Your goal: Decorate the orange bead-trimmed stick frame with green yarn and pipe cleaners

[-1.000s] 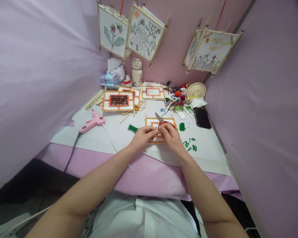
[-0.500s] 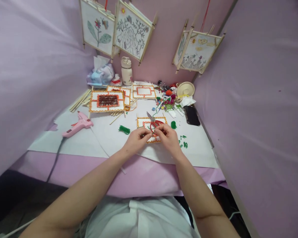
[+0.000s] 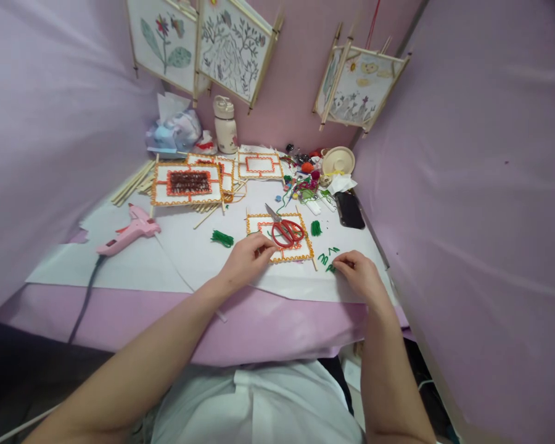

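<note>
Looking down from my head, my left hand [image 3: 247, 256] rests on the white paper sheet [image 3: 166, 259], fingers curled in narrow, their tips touching the near left edge of the small framed panel [image 3: 300, 250]. I cannot tell whether they pinch anything small. The red scissors [image 3: 284, 232] lie on top of that panel, untouched, blades pointing away from me.

My right hand [image 3: 359, 275] sits to the right of the panel, near the table's edge. Its thumb and forefinger are drawn close together on the green pieces [image 3: 326, 258] scattered on the paper just beside the panel's right corner.

A green bundle [image 3: 222, 238] lies left of the panel, near my left hand. The pink glue gun [image 3: 128, 230] is well off to the left, and a black phone [image 3: 350, 209] lies beyond my right hand. A larger framed panel [image 3: 187, 183] lies further back.
</note>
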`<state>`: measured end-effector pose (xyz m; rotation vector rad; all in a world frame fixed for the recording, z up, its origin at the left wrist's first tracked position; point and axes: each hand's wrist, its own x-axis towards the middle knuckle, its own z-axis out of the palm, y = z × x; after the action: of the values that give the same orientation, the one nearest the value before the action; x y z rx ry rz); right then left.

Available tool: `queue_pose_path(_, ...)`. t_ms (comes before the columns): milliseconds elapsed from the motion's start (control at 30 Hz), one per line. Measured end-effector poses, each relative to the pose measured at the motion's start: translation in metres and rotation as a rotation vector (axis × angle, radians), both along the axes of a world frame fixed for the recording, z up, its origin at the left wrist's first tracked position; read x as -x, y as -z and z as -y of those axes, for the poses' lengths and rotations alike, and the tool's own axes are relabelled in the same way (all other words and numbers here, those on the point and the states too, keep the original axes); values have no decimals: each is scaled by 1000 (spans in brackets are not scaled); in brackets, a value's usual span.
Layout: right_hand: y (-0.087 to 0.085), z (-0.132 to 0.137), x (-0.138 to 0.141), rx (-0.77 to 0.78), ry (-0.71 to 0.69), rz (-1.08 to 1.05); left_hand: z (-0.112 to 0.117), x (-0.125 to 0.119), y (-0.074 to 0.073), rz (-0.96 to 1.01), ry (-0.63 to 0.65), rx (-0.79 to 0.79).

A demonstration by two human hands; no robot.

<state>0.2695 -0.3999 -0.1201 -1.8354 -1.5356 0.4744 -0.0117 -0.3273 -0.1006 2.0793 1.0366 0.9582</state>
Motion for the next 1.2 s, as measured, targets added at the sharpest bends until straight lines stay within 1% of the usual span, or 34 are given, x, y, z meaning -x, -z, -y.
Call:
queue_pose_path(67, 9, -6, 3, -58, 17, -9, -2, 1, 1, 10, -7, -7)
queue_pose_path(133, 14, -9, 4, -84, 29, -34, -3, 2, 3, 20, -6, -15)
queue_pose_path(200, 14, -10, 2, -97, 24, -42, -4, 3, 3, 20, -6, -22)
queue_pose_path(267, 10, -10, 0, -123, 17, -26, -5, 3, 3, 14, -17, -28)
queue_pose_path(367, -4, -12, 2, -198, 30, 1, -8, 8, 0, 36, -90, -27)
queue_pose_path(467, -27, -19, 21, -296, 15, -5, -16, 18, -7, 127, -246, -22)
queue_pose_path(533, -43, -26, 43, -351, -57, -10, -24, 29, -10, 162, -360, -41)
queue_pose_path(567, -49, -31, 55, -367, -122, -14, -29, 34, -11, 154, -403, -56)
queue_pose_path(633, -55, -42, 81, -366, -269, -19, -37, 44, -10, 75, -437, -82)
queue_pose_path(667, -54, -48, 92, -354, -342, -5, -40, 47, -8, 8, -433, -91)
queue_pose_path(733, -47, -61, 111, -322, -452, 46, -43, 49, -2, -158, -403, -107)
queue_pose_path(833, -27, -76, 126, -305, -494, 125, -39, 44, 7, -397, -389, -135)
queue_pose_path(933, -12, -79, 128, -293, -502, 146, -33, 35, 11, -544, -427, -151)
queue_pose_path(1000, -8, -77, 126, -292, -503, 136, -32, 32, 12, -581, -426, -154)
queue_pose_path(1067, -7, -75, 125, -299, -499, 116, -33, 31, 12, -574, -421, -164)
queue_pose_path(1133, -7, -74, 125, -310, -486, 80, -34, 32, 11, -503, -425, -196)
queue_pose_path(1200, -8, -75, 124, -332, -454, 24, -36, 33, 8, -367, -406, -242)
